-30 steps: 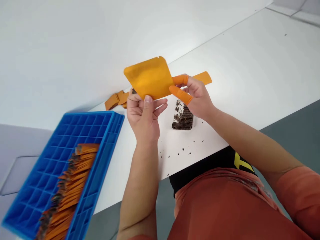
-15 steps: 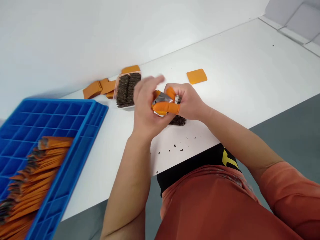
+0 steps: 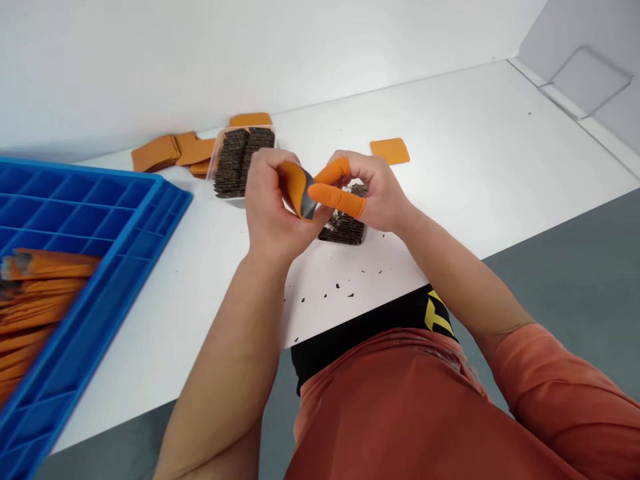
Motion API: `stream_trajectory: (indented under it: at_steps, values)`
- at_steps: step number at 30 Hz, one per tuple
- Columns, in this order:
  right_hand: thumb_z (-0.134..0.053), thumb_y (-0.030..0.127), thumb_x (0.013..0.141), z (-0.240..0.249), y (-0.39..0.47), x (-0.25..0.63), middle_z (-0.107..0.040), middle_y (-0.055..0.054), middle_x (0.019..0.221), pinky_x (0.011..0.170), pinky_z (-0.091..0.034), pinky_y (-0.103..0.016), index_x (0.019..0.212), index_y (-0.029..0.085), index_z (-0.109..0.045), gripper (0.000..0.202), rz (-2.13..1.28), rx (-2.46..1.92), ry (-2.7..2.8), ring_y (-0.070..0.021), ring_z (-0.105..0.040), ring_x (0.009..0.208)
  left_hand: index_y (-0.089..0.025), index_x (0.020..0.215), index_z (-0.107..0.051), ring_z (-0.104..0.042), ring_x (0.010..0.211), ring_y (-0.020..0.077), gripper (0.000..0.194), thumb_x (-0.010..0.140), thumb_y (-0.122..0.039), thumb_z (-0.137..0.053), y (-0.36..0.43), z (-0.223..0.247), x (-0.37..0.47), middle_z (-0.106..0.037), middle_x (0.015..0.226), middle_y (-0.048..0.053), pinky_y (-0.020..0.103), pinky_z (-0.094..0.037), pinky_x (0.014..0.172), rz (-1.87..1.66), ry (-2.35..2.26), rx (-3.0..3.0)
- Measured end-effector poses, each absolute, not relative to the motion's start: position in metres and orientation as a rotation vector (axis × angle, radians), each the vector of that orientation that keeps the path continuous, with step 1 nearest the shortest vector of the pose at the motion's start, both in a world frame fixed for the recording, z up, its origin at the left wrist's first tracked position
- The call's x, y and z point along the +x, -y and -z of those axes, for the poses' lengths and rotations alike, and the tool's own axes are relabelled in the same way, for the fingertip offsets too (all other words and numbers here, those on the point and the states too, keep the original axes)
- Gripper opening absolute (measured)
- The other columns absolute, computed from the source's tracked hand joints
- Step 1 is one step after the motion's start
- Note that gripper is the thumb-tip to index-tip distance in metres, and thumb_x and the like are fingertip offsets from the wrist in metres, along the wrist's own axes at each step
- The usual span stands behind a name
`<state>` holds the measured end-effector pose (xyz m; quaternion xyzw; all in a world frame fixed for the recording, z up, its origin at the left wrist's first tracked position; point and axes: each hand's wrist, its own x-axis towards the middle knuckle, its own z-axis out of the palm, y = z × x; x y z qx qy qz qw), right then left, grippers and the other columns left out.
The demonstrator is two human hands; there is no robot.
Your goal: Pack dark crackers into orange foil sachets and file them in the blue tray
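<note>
over table point(image 3: 465, 153), left hand point(image 3: 270, 217) gripping orange packet point(image 3: 293, 181), right hand point(image 3: 377, 187) close

Before you, a white tabletop point(image 3: 450, 140) runs along a pale wall point(image 3: 300, 53), dark crumbs point(image 3: 337, 286) scattered near its front edge. At your far right, a thin wire frame point(image 3: 607, 63) stands against a gray panel point(image 3: 615, 27); darker gray floor point(image 3: 565, 280) shows below.

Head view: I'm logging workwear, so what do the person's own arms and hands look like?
The right hand wears orange finger cots on thumb and forefinger; the left hand looks uncovered where visible. The right sleeve is short and reddish-orange.
</note>
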<state>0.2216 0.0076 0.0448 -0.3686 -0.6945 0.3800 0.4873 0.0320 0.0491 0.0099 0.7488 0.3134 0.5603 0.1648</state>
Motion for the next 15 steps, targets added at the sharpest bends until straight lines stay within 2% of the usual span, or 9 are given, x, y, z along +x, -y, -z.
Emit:
stream_trajectory:
  at_steps: [5, 8, 10, 12, 15]
  values:
    - [-0.074, 0.075, 0.091, -0.038, -0.01, 0.222, -0.076, -0.004, 0.102, 0.093, -0.06, -0.037, 0.092, 0.026, -0.07, 0.05, -0.98, -0.814, 1.726, -0.0174, -0.065, 0.09, -0.032, 0.103, -0.06, -0.063, 0.097, 0.0299, 0.062, 0.065, -0.052, -0.104, -0.05, -0.01, 0.033, -0.064, 0.1, 0.005, 0.056, -0.057, 0.092, -1.675, -0.92, 2.197]
    - [-0.07, 0.052, 0.092, -0.033, -0.017, 0.226, -0.073, -0.004, 0.102, 0.096, -0.059, -0.039, 0.091, 0.024, -0.066, 0.028, -0.921, -0.783, 1.75, -0.0175, -0.065, 0.095, -0.033, 0.105, -0.061, -0.062, 0.094, 0.0298, 0.051, 0.073, -0.048, -0.098, -0.046, -0.013, 0.035, -0.067, 0.102, 0.005, 0.055, -0.052, 0.086, -1.686, -0.94, 2.275]
    - [-0.064, 0.036, 0.086, -0.033, -0.02, 0.229, -0.073, -0.004, 0.103, 0.1, -0.057, -0.04, 0.092, 0.023, -0.066, 0.015, -0.868, -0.849, 1.794, -0.0176, -0.064, 0.098, -0.035, 0.111, -0.064, -0.065, 0.1, 0.0314, 0.049, 0.075, -0.042, -0.097, -0.041, -0.015, 0.039, -0.07, 0.107, 0.005, 0.057, -0.05, 0.09, -1.675, -0.888, 2.365]
    - [-0.06, 0.03, 0.077, -0.034, -0.022, 0.233, -0.073, -0.003, 0.101, 0.097, -0.056, -0.039, 0.095, 0.023, -0.065, 0.019, -0.892, -0.884, 1.83, -0.0179, -0.064, 0.097, -0.036, 0.12, -0.065, -0.068, 0.107, 0.0344, 0.057, 0.074, -0.036, -0.098, -0.033, -0.016, 0.047, -0.073, 0.114, 0.006, 0.06, -0.05, 0.096, -1.684, -0.79, 2.422]
    - [-0.06, 0.027, 0.062, -0.036, -0.02, 0.236, -0.071, -0.001, 0.095, 0.083, -0.055, -0.038, 0.088, 0.026, -0.058, 0.026, -0.991, -0.858, 1.846, -0.0199, -0.063, 0.094, -0.035, 0.139, -0.062, -0.07, 0.113, 0.0374, 0.075, 0.073, -0.031, -0.098, -0.022, -0.018, 0.058, -0.074, 0.124, 0.008, 0.06, -0.053, 0.098, -1.698, -0.637, 2.475]
